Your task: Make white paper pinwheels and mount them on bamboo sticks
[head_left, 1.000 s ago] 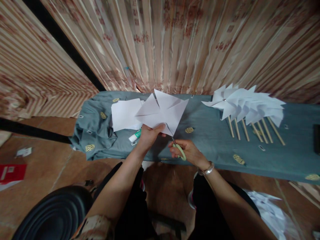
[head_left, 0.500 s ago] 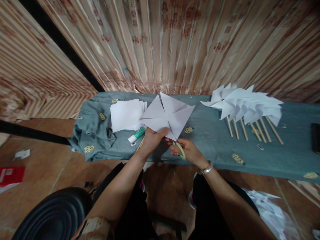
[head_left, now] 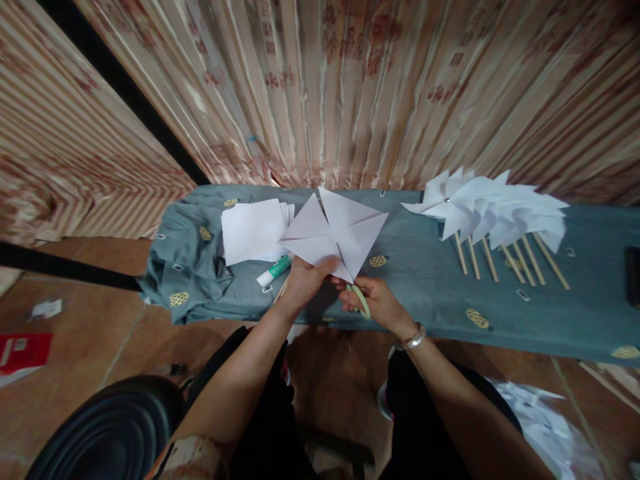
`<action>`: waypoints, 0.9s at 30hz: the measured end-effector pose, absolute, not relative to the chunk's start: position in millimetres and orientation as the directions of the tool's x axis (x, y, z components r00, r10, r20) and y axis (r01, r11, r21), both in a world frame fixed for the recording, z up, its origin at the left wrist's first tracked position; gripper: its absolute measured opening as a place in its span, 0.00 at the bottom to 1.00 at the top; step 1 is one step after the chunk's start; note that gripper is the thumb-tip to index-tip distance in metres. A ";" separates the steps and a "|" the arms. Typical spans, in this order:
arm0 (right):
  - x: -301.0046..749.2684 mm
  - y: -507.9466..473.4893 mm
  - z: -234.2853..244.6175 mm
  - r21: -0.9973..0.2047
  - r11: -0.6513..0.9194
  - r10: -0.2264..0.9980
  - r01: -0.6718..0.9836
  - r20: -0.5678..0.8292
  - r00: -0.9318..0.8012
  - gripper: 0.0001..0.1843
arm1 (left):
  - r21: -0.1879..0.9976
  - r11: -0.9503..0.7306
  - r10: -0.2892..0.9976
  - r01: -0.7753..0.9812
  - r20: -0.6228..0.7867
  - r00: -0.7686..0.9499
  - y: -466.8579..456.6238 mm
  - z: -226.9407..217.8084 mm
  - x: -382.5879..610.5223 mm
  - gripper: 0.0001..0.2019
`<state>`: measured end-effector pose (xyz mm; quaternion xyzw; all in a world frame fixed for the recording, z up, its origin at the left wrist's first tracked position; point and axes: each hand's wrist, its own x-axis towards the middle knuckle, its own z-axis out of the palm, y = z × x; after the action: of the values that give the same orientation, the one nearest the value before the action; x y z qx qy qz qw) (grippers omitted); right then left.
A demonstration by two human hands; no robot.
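Note:
My left hand (head_left: 305,280) pinches the near edge of a white paper square (head_left: 336,229) with diagonal creases and cuts, held above the cloth-covered bench (head_left: 415,267). Beside it on the right, my right hand (head_left: 373,301) is closed on pale green-handled scissors (head_left: 361,300), whose blades sit at the paper's near corner. A stack of white paper squares (head_left: 253,230) lies left of the held sheet. A glue tube (head_left: 274,269) rests just under the stack, close to my left hand.
Several finished white paper pinwheels on wooden sticks (head_left: 493,217) lie at the bench's right. A striped curtain (head_left: 350,87) hangs behind. A black round stool (head_left: 110,433) stands at lower left. Paper scraps (head_left: 540,420) litter the floor at right. A dark object (head_left: 633,275) sits at the far right edge.
The paper sheet has shifted slightly right and lower, and my right hand with the scissors has moved up closer to my left hand and the paper's corner.

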<state>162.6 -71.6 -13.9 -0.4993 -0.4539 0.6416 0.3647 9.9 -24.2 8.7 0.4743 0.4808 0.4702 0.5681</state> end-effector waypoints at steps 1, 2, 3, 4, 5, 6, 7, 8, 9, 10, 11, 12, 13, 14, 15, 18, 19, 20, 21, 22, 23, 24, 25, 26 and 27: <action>162.4 -71.5 -14.1 -0.948 -0.319 0.922 -0.012 -0.307 -0.235 0.26 | 0.990 0.111 0.990 -0.088 -0.102 0.099 -24.2 9.2 10.2 0.10; 162.4 -71.5 -14.2 -0.948 -0.320 0.922 -0.010 -0.308 -0.235 0.26 | 0.989 0.113 0.989 -0.096 -0.103 0.103 -24.1 9.8 10.3 0.10; 162.4 -71.4 -14.5 -0.946 -0.324 0.920 -0.010 -0.313 -0.234 0.26 | 0.988 0.113 0.989 -0.102 -0.102 0.107 -24.1 10.4 10.4 0.10; 162.4 -71.4 -14.8 -0.944 -0.330 0.919 -0.010 -0.319 -0.233 0.26 | 0.988 0.113 0.989 -0.106 -0.101 0.108 -24.0 10.9 10.5 0.10; 162.4 -71.3 -15.3 -0.943 -0.333 0.918 -0.010 -0.322 -0.232 0.26 | 0.988 0.113 0.989 -0.107 -0.102 0.108 -23.9 11.5 10.4 0.10; 162.5 -71.2 -15.9 -0.943 -0.334 0.918 -0.011 -0.322 -0.231 0.26 | 0.988 0.116 0.989 -0.107 -0.104 0.110 -23.9 11.9 10.4 0.10; 162.5 -71.1 -16.6 -0.944 -0.331 0.919 -0.012 -0.319 -0.231 0.26 | 0.987 0.120 0.988 -0.106 -0.108 0.112 -23.9 12.3 10.2 0.10; 162.5 -71.0 -17.2 -0.945 -0.328 0.920 -0.013 -0.316 -0.231 0.26 | 0.987 0.123 0.987 -0.105 -0.111 0.113 -23.9 12.6 10.1 0.10; 162.6 -70.9 -17.8 -0.945 -0.327 0.921 -0.016 -0.315 -0.230 0.25 | 0.987 0.124 0.987 -0.105 -0.112 0.115 -23.9 12.8 10.0 0.10; 162.6 -70.8 -18.3 -0.945 -0.328 0.921 -0.018 -0.315 -0.229 0.25 | 0.987 0.122 0.987 -0.105 -0.110 0.113 -23.9 12.9 9.8 0.09; 162.5 -70.7 -18.7 -0.944 -0.329 0.921 -0.021 -0.316 -0.229 0.25 | 0.987 0.119 0.988 -0.103 -0.108 0.111 -23.9 12.8 9.7 0.09; 162.4 -70.6 -18.9 -0.943 -0.331 0.921 -0.023 -0.318 -0.227 0.25 | 0.988 0.116 0.989 -0.102 -0.105 0.108 -23.9 12.7 9.6 0.09; 162.2 -70.5 -18.9 -0.943 -0.333 0.920 -0.024 -0.319 -0.226 0.26 | 0.989 0.113 0.989 -0.099 -0.103 0.105 -23.9 12.4 9.6 0.10; 161.9 -70.4 -18.8 -0.942 -0.334 0.920 -0.023 -0.320 -0.225 0.26 | 0.989 0.113 0.989 -0.097 -0.103 0.102 -23.9 12.1 9.5 0.10; 161.6 -70.4 -18.6 -0.942 -0.334 0.920 -0.022 -0.321 -0.225 0.26 | 0.989 0.113 0.990 -0.095 -0.103 0.098 -24.0 11.8 9.4 0.10; 160.4 -70.2 -17.7 -0.943 -0.331 0.923 -0.029 -0.317 -0.219 0.26 | 0.989 0.112 0.991 -0.100 -0.104 0.088 -24.2 11.1 9.3 0.10; 160.1 -70.2 -17.3 -0.943 -0.331 0.924 -0.033 -0.316 -0.217 0.26 | 0.988 0.113 0.991 -0.101 -0.105 0.086 -24.2 11.1 9.4 0.10; 159.8 -70.0 -16.9 -0.942 -0.333 0.924 -0.036 -0.318 -0.213 0.26 | 0.988 0.113 0.991 -0.102 -0.105 0.085 -24.2 11.1 9.4 0.10; 159.6 -69.9 -16.5 -0.940 -0.339 0.922 -0.037 -0.325 -0.210 0.26 | 0.988 0.113 0.991 -0.102 -0.104 0.086 -24.2 11.3 9.4 0.10; 159.4 -69.7 -16.2 -0.937 -0.348 0.919 -0.035 -0.334 -0.208 0.26 | 0.988 0.112 0.991 -0.104 -0.103 0.088 -24.3 11.7 9.5 0.10; 159.1 -69.6 -16.0 -0.934 -0.356 0.917 -0.033 -0.342 -0.208 0.25 | 0.988 0.112 0.991 -0.107 -0.103 0.090 -24.3 12.2 9.6 0.10; 158.9 -69.5 -15.9 -0.932 -0.360 0.915 -0.033 -0.346 -0.206 0.25 | 0.988 0.113 0.990 -0.108 -0.103 0.092 -24.3 12.9 9.7 0.10; 158.6 -69.5 -16.1 -0.931 -0.362 0.915 -0.038 -0.348 -0.205 0.25 | 0.987 0.114 0.990 -0.109 -0.104 0.095 -24.4 13.6 9.7 0.10; 158.3 -69.5 -16.4 -0.931 -0.362 0.916 -0.043 -0.347 -0.203 0.25 | 0.987 0.114 0.990 -0.110 -0.104 0.096 -24.4 14.3 9.8 0.10; 158.0 -69.7 -16.8 -0.932 -0.360 0.917 -0.049 -0.343 -0.202 0.25 | 0.987 0.113 0.990 -0.110 -0.103 0.094 -24.6 14.9 9.8 0.10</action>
<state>158.0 -69.7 -16.8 -0.5100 -0.4256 0.6479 0.3729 9.8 -24.6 14.9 0.4642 0.4741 0.4775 0.5760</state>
